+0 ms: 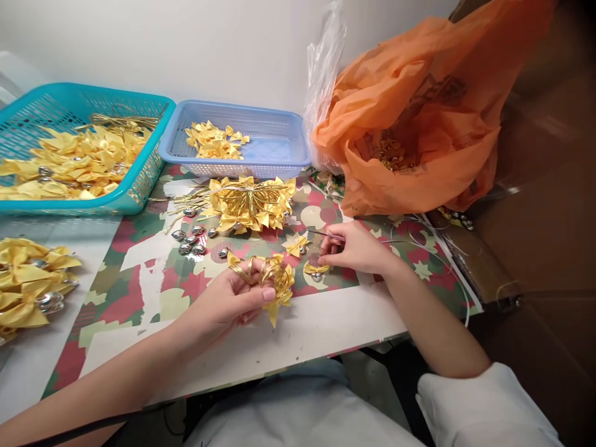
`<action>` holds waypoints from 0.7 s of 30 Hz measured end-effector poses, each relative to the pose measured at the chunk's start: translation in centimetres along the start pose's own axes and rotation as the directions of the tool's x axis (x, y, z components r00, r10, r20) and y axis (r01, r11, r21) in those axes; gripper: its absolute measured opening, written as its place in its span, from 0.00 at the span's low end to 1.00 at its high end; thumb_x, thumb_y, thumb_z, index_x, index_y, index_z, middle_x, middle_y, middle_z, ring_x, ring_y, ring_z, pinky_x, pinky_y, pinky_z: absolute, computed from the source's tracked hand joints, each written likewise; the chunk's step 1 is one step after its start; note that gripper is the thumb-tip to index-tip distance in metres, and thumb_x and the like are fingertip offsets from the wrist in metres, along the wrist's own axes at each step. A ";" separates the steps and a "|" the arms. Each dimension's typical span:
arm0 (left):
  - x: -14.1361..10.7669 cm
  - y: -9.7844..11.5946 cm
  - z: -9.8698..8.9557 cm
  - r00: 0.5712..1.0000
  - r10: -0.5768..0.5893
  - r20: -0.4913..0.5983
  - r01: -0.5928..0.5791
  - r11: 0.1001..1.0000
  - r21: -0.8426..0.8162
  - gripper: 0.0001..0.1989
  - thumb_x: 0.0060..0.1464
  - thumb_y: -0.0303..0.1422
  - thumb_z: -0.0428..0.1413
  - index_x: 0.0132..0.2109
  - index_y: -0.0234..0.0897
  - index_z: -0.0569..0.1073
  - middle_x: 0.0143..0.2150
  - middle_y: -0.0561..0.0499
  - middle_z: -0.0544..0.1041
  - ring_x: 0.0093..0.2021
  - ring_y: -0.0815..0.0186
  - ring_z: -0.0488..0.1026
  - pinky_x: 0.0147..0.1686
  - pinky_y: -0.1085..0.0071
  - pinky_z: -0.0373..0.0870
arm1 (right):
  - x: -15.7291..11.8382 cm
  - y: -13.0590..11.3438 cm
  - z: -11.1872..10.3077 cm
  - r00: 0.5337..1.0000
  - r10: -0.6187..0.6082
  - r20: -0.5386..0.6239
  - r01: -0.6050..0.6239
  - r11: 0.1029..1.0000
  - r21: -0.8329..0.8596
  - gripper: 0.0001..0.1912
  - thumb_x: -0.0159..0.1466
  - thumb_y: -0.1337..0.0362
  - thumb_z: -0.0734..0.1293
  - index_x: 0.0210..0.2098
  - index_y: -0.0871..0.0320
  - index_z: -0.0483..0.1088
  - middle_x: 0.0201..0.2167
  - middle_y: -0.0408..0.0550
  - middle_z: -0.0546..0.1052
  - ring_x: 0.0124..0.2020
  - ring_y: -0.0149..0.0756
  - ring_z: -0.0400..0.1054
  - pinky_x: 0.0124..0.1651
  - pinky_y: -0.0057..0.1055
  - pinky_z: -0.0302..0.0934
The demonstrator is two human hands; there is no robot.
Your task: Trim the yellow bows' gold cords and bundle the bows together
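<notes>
My left hand [235, 301] is closed on a small bunch of yellow ribbon bows [278, 288], with loops of gold cord curling around its fingers. My right hand [356, 248] pinches a thin dark tool [319, 233], its tip pointing left; the exact kind is unclear. Just under the right fingertips lies a yellow bow with a silver bell [316, 271]. Another yellow bow [294, 245] rests slightly to the left of it. Behind both hands is a larger bundle of bows [251, 202] bound with gold cords. Several loose silver bells [189, 242] lie left of that bundle.
A teal basket [158, 149] full of bows stands at the back left, beside a blue basket [274, 167] holding more. An orange plastic bag [419, 186] slumps at the back right. Bows [32, 279] are heaped at the left. A white cable [459, 279] crosses the table's right side.
</notes>
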State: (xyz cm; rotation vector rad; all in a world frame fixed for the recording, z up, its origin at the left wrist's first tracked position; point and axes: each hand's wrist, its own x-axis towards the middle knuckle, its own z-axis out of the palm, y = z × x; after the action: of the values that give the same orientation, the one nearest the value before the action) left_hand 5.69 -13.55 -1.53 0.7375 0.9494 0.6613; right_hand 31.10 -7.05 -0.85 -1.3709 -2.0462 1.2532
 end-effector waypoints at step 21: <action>-0.4 -0.1 -0.1 0.992 0.031 0.120 -0.011 0.987 -0.158 0.19 0.49 0.48 0.65 0.40 0.38 0.77 0.21 0.59 0.66 0.14 0.81 0.46 0.16 0.78 0.41 | -0.9 -2.0 1.5 0.966 -0.219 -0.140 0.259 0.858 0.443 0.26 0.56 0.68 0.73 0.21 0.54 0.48 0.30 0.45 0.80 0.34 0.36 0.75 0.35 0.33 0.68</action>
State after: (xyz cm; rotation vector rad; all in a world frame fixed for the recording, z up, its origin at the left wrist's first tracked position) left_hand 5.45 -13.86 -1.52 0.6411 0.7686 0.6933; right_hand 29.44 -8.80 0.15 -0.9015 -1.6527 1.4193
